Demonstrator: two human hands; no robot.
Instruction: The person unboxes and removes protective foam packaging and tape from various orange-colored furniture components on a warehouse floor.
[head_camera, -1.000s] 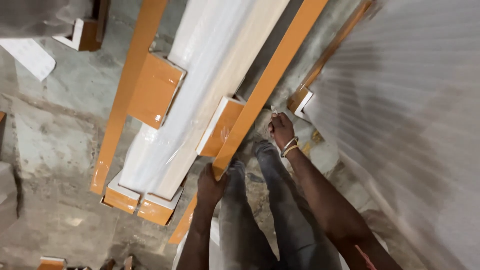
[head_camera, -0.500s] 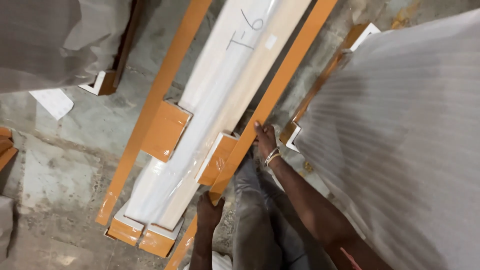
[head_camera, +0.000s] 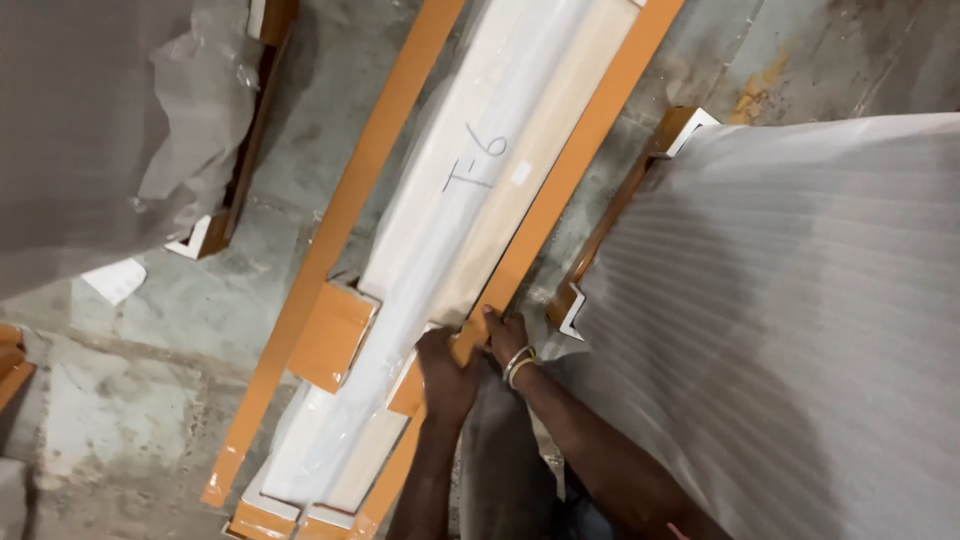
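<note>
A long white panel (head_camera: 470, 230) wrapped in clear plastic lies on the concrete floor, edged with orange cardboard strips (head_camera: 560, 180) and orange corner pieces (head_camera: 330, 335). My left hand (head_camera: 447, 372) is pressed on the near orange strip beside a corner piece. My right hand (head_camera: 505, 335), with bangles at the wrist, grips the same orange strip just above the left hand. Both hands touch the panel's right edge.
A large sheet of white ribbed foam wrap (head_camera: 790, 320) covers another panel at the right, with an orange and white corner guard (head_camera: 570, 305) showing. A plastic-wrapped panel (head_camera: 90, 130) leans at the upper left. White scrap (head_camera: 115, 280) lies on the floor.
The view has moved closer and up along the panel. My left hand has risen to the orange strip beside my right hand, which shifted slightly left onto the strip.
</note>
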